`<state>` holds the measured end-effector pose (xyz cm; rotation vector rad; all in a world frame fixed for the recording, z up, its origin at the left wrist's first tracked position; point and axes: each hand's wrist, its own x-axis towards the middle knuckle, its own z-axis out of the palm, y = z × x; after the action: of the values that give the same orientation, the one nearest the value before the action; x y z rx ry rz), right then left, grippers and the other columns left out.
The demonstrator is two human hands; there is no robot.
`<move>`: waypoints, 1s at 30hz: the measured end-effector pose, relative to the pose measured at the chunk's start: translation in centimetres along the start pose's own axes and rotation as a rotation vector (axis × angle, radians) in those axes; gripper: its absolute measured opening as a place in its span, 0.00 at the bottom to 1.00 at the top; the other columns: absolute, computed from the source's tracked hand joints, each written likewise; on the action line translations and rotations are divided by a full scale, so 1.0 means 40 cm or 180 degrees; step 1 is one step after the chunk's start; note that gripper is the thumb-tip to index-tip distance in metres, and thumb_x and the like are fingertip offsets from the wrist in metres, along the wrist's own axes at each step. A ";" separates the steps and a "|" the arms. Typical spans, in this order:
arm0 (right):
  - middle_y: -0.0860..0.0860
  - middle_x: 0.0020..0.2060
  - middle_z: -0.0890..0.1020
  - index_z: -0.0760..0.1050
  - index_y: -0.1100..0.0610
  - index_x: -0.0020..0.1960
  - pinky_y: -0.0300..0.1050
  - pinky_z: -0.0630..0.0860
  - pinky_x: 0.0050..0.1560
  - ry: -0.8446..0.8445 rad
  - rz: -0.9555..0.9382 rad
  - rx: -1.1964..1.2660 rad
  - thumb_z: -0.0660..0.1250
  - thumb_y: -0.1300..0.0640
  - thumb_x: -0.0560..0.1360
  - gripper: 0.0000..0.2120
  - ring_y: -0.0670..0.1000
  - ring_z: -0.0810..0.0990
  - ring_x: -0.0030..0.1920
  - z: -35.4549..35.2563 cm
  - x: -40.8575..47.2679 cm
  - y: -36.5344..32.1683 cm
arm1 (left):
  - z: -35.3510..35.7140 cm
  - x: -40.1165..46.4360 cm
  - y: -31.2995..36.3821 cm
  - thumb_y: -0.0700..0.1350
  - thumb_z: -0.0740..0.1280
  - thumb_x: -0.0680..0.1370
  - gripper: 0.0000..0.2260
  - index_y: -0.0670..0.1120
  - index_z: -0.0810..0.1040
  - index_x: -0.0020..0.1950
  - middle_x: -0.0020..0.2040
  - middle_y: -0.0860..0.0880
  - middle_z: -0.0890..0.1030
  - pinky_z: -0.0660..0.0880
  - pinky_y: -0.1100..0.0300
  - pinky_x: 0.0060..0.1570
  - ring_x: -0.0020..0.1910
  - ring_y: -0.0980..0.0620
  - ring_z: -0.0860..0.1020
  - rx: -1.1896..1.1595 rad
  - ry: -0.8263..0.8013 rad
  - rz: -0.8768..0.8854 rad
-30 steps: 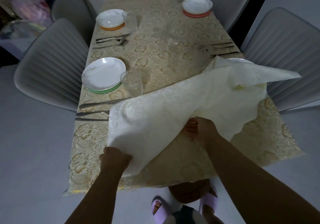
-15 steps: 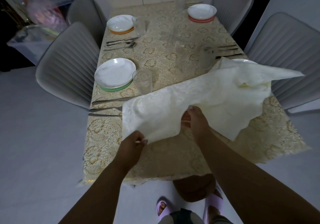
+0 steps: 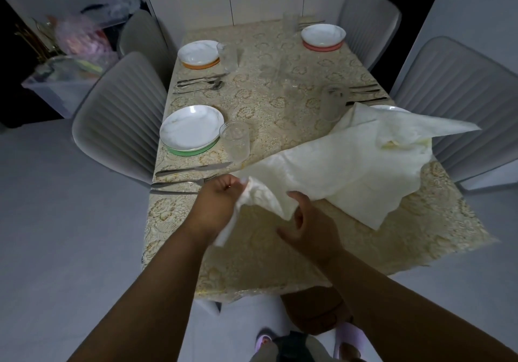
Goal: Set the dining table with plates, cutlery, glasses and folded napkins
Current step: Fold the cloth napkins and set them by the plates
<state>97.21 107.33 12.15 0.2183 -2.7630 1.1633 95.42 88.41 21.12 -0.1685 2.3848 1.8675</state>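
The main risk lay in the spread of the napkin: its far corner rested on the right-hand plate and came close to a glass, so a hard pull toward the near edge could probably have dragged the plate or tipped that glass. The glass beside the green-rimmed plate stood just off the cloth's left edge — a sideways sweep might have caught it too.

The left hand gripped a bunched near corner of the napkin, fingers curled round it, just right of the cutlery. The right hand sat under the near edge, thumb up against the cloth, fingers loosely bent — whether it pinched the fabric could not be told. The rest of the cloth stretched away to the far right, across the table.
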 end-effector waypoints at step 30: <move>0.52 0.33 0.79 0.77 0.58 0.39 0.41 0.74 0.30 -0.0004 0.0278 0.0529 0.67 0.58 0.75 0.07 0.49 0.77 0.27 -0.031 0.075 -0.122 | -0.025 0.047 -0.041 0.50 0.74 0.72 0.16 0.36 0.83 0.39 0.33 0.49 0.76 0.68 0.62 0.35 0.35 0.56 0.72 0.0711 -0.0566 -0.0174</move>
<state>95.27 104.62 16.96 0.1162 -2.7025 1.4165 93.78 87.01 19.51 -0.0454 2.4154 1.5097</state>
